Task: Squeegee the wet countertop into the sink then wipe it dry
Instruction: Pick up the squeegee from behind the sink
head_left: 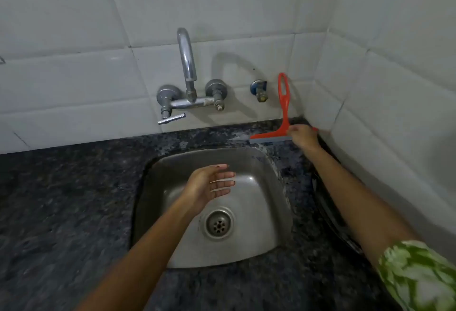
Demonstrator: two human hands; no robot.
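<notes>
A red squeegee stands with its blade on the dark speckled countertop in the far right corner, its looped handle pointing up against the tiled wall. My right hand grips the right end of the blade bar. Over the steel sink my left hand hovers with the palm turned up and fingers spread, holding nothing. The sink's drain sits below that hand. The counter behind the sink looks wet and streaky.
A chrome wall tap with two knobs arches over the sink's back edge. A small angle valve sticks out of the tiles beside the squeegee. White tiled walls meet at the right corner. A dark glossy object lies along the right wall.
</notes>
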